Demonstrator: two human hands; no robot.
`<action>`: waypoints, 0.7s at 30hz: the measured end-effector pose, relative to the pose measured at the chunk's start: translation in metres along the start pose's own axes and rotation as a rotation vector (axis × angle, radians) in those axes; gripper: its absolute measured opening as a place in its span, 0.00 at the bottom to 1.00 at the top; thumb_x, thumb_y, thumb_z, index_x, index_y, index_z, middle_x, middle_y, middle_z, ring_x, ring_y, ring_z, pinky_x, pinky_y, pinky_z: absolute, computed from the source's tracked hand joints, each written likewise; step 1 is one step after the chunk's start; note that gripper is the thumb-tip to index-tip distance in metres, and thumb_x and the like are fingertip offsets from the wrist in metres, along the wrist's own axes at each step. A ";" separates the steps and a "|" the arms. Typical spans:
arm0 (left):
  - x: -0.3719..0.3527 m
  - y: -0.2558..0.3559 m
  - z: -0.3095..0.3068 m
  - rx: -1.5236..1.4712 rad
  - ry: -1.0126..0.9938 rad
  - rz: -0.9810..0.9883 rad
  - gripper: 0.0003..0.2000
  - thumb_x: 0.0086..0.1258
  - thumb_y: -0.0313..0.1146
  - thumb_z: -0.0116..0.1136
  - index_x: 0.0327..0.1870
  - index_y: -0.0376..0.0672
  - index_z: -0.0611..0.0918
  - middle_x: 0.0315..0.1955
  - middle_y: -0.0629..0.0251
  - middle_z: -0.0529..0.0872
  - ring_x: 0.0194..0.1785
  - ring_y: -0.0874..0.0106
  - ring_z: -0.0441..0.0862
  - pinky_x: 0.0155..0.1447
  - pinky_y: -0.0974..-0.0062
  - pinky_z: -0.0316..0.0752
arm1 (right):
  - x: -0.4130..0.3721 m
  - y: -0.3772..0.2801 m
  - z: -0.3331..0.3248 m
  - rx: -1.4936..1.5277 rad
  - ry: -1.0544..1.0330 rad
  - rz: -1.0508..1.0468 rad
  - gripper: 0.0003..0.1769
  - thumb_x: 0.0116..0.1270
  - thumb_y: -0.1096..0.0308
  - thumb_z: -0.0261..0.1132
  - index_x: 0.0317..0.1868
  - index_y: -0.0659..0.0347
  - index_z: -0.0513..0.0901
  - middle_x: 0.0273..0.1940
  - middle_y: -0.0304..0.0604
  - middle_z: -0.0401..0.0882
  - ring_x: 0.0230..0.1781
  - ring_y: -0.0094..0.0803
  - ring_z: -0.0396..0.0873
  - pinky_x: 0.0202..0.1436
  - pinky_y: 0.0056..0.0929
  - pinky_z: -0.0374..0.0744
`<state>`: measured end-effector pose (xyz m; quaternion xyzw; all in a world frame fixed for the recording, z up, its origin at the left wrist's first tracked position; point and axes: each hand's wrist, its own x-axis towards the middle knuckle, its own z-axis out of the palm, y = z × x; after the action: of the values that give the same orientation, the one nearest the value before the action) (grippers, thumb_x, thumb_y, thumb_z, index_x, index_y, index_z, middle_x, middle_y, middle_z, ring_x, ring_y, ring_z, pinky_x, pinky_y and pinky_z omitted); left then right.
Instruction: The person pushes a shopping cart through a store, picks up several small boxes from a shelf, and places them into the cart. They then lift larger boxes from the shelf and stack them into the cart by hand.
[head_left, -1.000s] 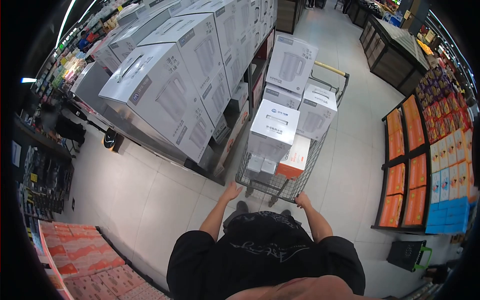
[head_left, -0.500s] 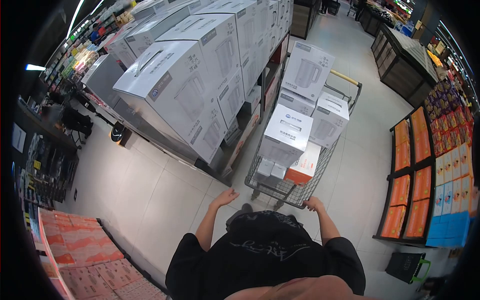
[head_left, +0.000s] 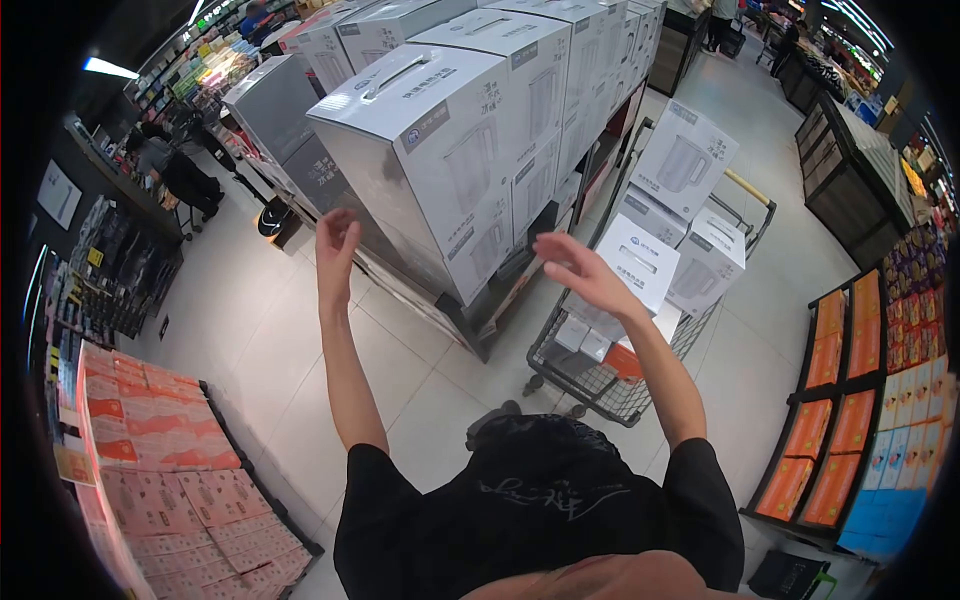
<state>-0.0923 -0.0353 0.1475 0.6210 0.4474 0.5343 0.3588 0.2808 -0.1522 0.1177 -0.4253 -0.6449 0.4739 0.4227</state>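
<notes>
Nearest to me was the person's black top, with both bare arms held up in front of it. On the floor to that side lay flat stacks of pink cartons. The left hand was open, fingers loosely spread, holding nothing, and hung in the air just off the near left corner of a big white kettle box. The right hand was open too and empty, palm turned toward the same box, near its lower right side but not touching it. That box sat on top at the near end of a long stack of like boxes. Just right of the stack stood a wire trolley, loaded with smaller white boxes, and neither hand was on it. Beyond it, on the right, a shelf of orange packs lined the aisle. Far off on the left, another person stood by the shelves.
</notes>
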 end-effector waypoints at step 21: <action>0.109 -0.087 -0.009 -0.051 -0.003 -0.051 0.38 0.64 0.56 0.60 0.65 0.37 0.60 0.54 0.59 0.71 0.58 0.68 0.68 0.64 0.71 0.61 | 0.210 0.032 0.079 -0.018 0.556 -0.173 0.66 0.52 0.39 0.70 0.69 0.81 0.40 0.70 0.71 0.43 0.73 0.56 0.45 0.74 0.41 0.49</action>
<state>-0.1131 0.0968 0.1060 0.6008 0.4486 0.5354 0.3887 0.1514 0.0327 0.1012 -0.4862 -0.5425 0.2956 0.6180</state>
